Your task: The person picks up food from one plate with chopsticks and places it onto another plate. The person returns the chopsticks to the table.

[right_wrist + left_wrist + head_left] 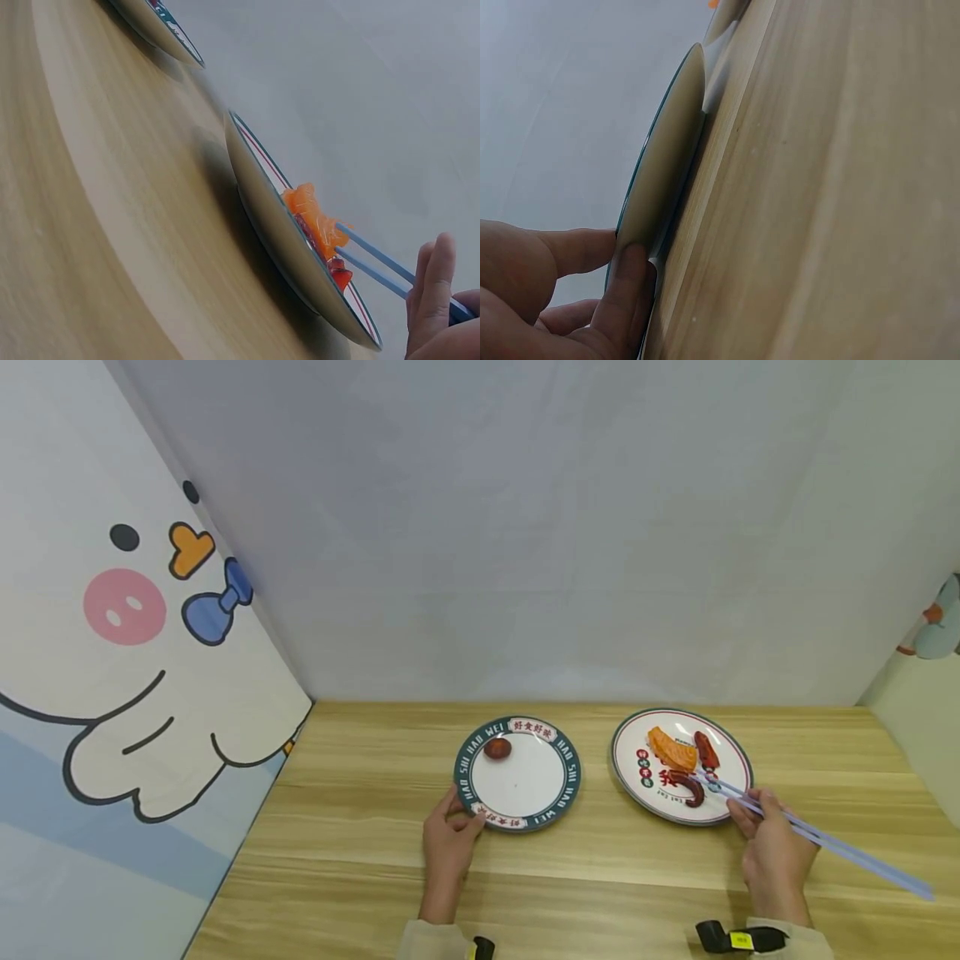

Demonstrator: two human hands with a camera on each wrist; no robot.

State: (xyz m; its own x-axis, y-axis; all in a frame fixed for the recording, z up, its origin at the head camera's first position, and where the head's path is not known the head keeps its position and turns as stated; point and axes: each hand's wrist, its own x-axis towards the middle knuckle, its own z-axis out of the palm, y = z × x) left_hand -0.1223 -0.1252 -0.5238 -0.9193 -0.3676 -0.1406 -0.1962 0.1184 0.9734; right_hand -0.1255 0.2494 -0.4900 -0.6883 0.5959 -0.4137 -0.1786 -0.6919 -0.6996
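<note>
My left hand [450,839] grips the lower left rim of a green-rimmed plate [570,772], its thumb on the rim and fingers at the underside. On that plate lies a small round reddish-brown food piece [497,748]. My right hand [780,847] holds a pair of pale blue chopsticks [862,858], tips over a second white plate [633,777]. There the tips are close to an orange salmon-like slice [671,750] and a dark red curled tentacle-like piece [692,790]; whether they touch either, I cannot tell. Behind lies a red elongated piece [706,750].
Both plates stand side by side near the back of the wooden table [345,860], with a gap between them. A pale grey backdrop [562,543] rises behind the table, and a cartoon-printed panel [150,693] borders it on the left.
</note>
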